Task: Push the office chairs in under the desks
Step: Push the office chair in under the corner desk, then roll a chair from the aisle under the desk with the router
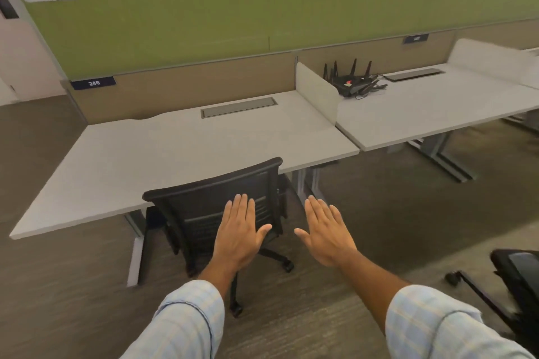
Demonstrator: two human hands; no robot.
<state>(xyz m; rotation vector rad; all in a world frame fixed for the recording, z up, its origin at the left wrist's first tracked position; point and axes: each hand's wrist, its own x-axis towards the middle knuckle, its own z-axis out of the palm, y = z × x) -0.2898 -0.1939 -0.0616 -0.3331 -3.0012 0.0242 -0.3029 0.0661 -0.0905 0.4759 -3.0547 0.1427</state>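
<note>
A black mesh-back office chair (204,201) stands at the near edge of the left white desk (163,151), its seat under the desktop and its backrest against the desk's front edge. My left hand (239,232) is flat with fingers spread, held in front of the backrest's right half; whether it touches the mesh I cannot tell. My right hand (323,233) is flat and open too, over the carpet to the right of the chair and holding nothing. A second black chair (517,280) shows partly at the right edge, away from the right desk (431,108).
A white divider panel (316,90) separates the two desks. A black router with antennas (351,79) sits at the back of the right desk. Desk legs (437,154) stand on the grey carpet. A green partition wall (262,3) runs behind both desks.
</note>
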